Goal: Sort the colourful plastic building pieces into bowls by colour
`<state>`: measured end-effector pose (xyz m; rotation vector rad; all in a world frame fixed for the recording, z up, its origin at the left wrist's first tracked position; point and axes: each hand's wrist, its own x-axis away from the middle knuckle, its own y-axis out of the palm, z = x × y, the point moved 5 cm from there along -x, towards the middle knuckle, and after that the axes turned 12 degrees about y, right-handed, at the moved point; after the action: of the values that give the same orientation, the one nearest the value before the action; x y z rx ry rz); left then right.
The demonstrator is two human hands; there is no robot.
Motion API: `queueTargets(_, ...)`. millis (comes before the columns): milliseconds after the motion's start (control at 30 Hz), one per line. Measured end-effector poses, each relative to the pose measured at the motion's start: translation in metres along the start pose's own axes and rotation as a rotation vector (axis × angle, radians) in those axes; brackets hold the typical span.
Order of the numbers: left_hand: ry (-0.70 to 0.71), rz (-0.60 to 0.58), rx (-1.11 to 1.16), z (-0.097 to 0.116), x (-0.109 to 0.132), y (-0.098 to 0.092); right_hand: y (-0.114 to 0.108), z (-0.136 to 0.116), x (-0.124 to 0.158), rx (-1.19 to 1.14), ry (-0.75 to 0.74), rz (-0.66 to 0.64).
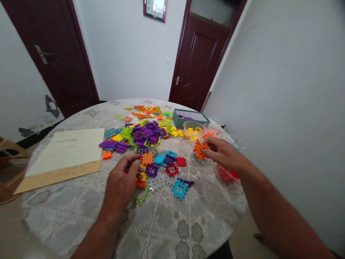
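My left hand (122,178) pinches an orange square building tile (147,159) with notched edges, held over the near pile. Off to the right, my right hand (222,151) grips orange notched building pieces (199,150); how many is unclear. Under and beside my left hand lie a purple window tile (151,171), a blue window tile (180,189), a grey window tile (155,184), a red tile (181,162) and a green ring-shaped piece (141,196). My left fingers partly cover some yellow and orange pieces.
A large heap of purple and green pieces (147,133) stands mid-table, with orange ones (147,113) behind. A green box (176,118), a tub of yellow pieces (192,131) and a tub of red pieces (228,174) line the right side. A cream board (67,147) lies left.
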<state>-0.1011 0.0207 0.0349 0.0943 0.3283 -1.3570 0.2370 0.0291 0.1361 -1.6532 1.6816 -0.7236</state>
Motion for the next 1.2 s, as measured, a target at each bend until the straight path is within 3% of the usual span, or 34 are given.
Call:
queueTargets(167, 0.002, -0.005, -0.105, 0.001, 0.000, -0.002, -0.066, 0.079, -0.067, 0.021, 0.309, 0.132)
queueTargets(267, 0.000, 0.013, -0.148, 0.001, -0.001, -0.003, -0.093, 0.125, -0.108, 0.019, 0.503, 0.253)
queueTargets(433, -0.015, 0.028, -0.217, 0.000, -0.003, -0.005, -0.100, 0.170, -0.151, -0.024, 0.639, 0.341)
queueTargets(600, -0.021, 0.022, -0.265, 0.004, -0.005, -0.007, -0.091, 0.185, -0.165, -0.127, 0.694, 0.429)
queueTargets(767, -0.002, 0.041, -0.246, 0.004, -0.005, -0.009, -0.094, 0.164, -0.154, -0.167, 0.596, 0.504)
queueTargets(933, 0.028, 0.036, -0.186, 0.003, -0.002, -0.007, -0.074, 0.092, -0.101, -0.078, 0.301, 0.432)
queueTargets(1000, 0.049, 0.029, -0.151, 0.002, -0.001, -0.005, -0.051, 0.054, -0.065, 0.041, 0.143, 0.344)
queueTargets(1100, 0.072, -0.004, -0.146, 0.000, -0.001, -0.002, 0.007, 0.010, -0.015, 0.174, -0.058, 0.071)
queueTargets(1200, 0.091, -0.026, -0.178, -0.002, -0.001, -0.001, 0.067, -0.006, 0.009, 0.272, -0.155, -0.072)
